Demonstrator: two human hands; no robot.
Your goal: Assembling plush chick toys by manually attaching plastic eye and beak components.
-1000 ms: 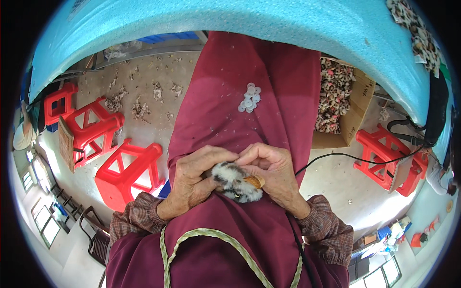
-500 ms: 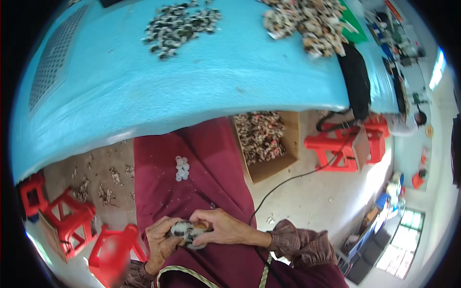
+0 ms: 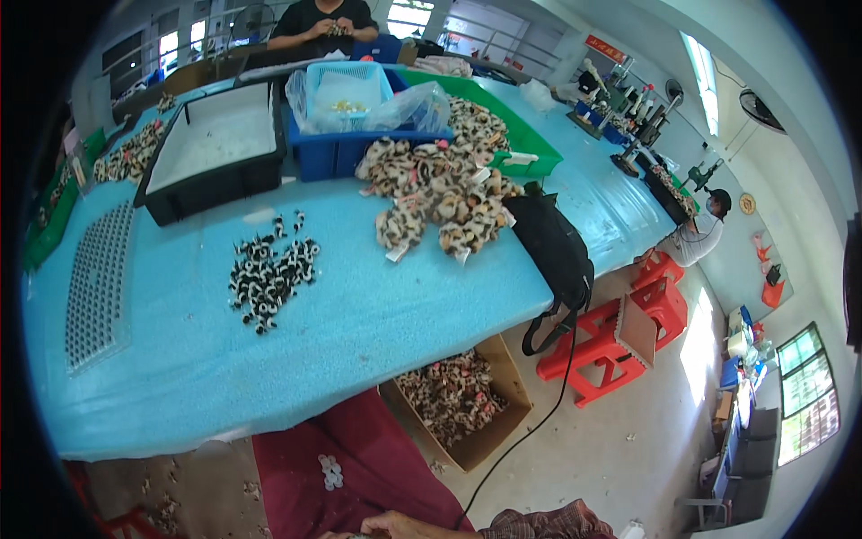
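Head's swung right up since a second ago — the lap view is gone and now it's mostly the blue table [image 3: 377, 332]. Only a sliver of the right hand [image 3: 395, 525] shows at the near edge over the maroon cloth [image 3: 359, 458]; left hand's out of sight, so can't tell the grip, or whether the small furry piece is there. Far off sit the black-and-white pieces [image 3: 269, 274], a spotted pile [image 3: 440, 198] and, near right, a cardboard box [image 3: 462, 404].
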